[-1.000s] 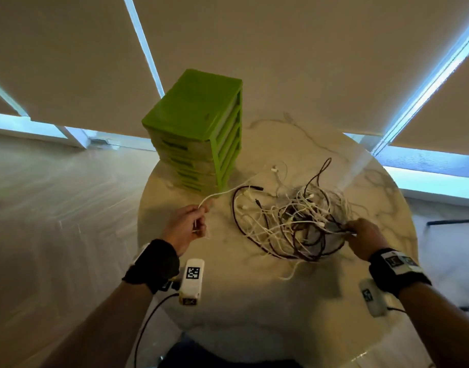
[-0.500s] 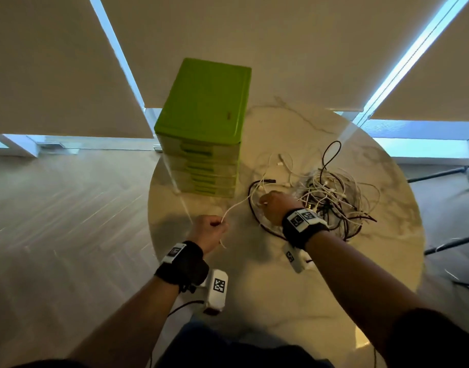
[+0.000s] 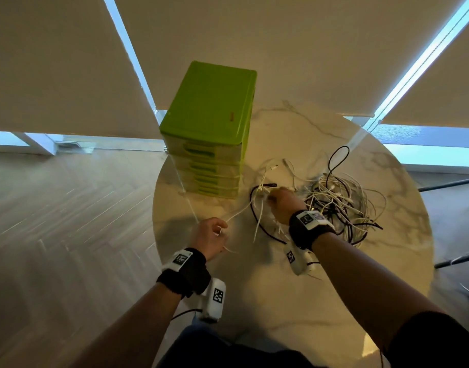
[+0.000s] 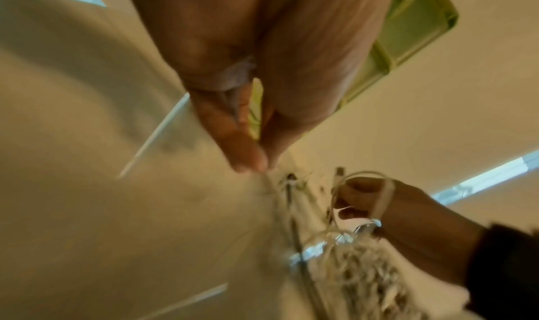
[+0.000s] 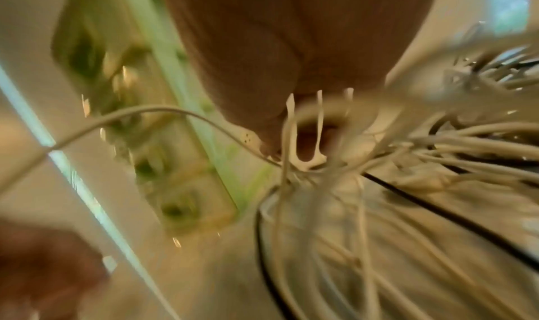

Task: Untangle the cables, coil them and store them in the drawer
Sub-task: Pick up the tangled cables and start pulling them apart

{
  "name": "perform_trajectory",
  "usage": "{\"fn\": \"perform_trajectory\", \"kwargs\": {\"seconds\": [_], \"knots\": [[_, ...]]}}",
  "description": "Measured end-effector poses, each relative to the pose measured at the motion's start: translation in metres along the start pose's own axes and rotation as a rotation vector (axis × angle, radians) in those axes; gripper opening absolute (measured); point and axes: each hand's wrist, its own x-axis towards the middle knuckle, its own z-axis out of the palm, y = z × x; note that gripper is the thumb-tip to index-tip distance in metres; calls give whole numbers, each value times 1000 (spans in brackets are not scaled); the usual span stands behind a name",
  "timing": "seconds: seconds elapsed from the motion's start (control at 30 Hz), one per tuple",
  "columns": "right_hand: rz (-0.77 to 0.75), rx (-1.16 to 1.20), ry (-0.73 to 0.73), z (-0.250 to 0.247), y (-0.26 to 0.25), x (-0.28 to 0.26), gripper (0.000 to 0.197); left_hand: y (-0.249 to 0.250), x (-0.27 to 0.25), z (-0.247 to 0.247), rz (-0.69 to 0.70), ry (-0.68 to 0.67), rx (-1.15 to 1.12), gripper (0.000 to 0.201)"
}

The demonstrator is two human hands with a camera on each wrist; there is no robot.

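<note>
A tangle of white and black cables (image 3: 337, 203) lies on the round marble table (image 3: 281, 301), right of a green drawer unit (image 3: 212, 128) whose drawers are all closed. My left hand (image 3: 212, 235) pinches a white cable (image 3: 238, 213) between thumb and fingers (image 4: 250, 161) near the table's left edge. That cable runs up and right to the pile's left side. There my right hand (image 3: 281, 203) grips a bunch of white cables (image 5: 303, 140) lifted off the table. The right wrist view is blurred.
The table's left edge lies close to my left hand, with wooden floor (image 3: 68, 221) beyond. Closed window blinds (image 3: 281, 49) stand behind the table. Dark chair legs (image 3: 451, 181) show at the right. Bare marble lies in front of the pile.
My right hand has crossed from the pile's right side to its left side and taken hold of white cables there. The left hand kept its pinch on the white cable.
</note>
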Motion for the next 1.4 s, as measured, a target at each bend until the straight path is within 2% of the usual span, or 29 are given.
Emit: {"fn": "perform_trajectory", "kwargs": {"seconds": [0.1,0.13,0.2,0.23,0.27,0.3,0.33,0.4,0.43,0.5,0.6,0.7,0.77,0.83,0.9,1.0,1.07,1.17,1.27,1.4], "knots": [[-28,573,110,-28,8,-18,13,27,-1,1,-121,-35,14,16],[-68,690,120,-41,10,-29,17,37,0,2,-117,-22,6,20],[-159,847,94,-67,13,-50,23,59,-1,5,19,76,214,30],[-186,907,72,-79,15,-59,21,71,-5,9,125,143,358,33],[-208,957,55,-89,17,-68,19,85,-11,14,245,188,392,34],[-221,995,33,-97,19,-73,16,98,-18,23,344,170,342,33],[-232,1020,4,-103,22,-78,13,112,-25,33,421,96,210,29],[-233,1048,-50,-112,26,-87,3,133,-36,55,475,-85,-66,17],[-221,1072,-56,-115,29,-89,7,140,-39,66,499,-104,-140,14],[-170,1145,-71,-118,38,-92,17,149,-41,82,533,-38,-205,11],[-105,1214,-248,-112,55,-87,25,158,-40,92,490,-3,-287,14],[-182,1204,-523,-92,67,-76,39,164,-31,94,397,-69,-459,27],[-238,1119,-564,-78,72,-69,39,168,-23,98,340,-97,-543,30],[-328,878,-485,-67,79,-63,25,178,-12,101,369,-122,-574,31],[-359,651,-465,-58,95,-64,24,191,3,92,410,-104,-652,32],[-340,614,-494,-73,122,-69,26,199,33,61,409,-119,-884,32],[-309,556,-375,-95,138,-63,30,190,54,47,425,-181,-972,34],[-279,388,-72,-122,154,-54,36,167,71,51,452,-246,-1077,38],[-286,381,133,-132,151,-46,22,149,85,64,494,-286,-1008,27],[-303,330,338,-129,120,-56,14,158,79,91,622,-358,-641,16]]}}
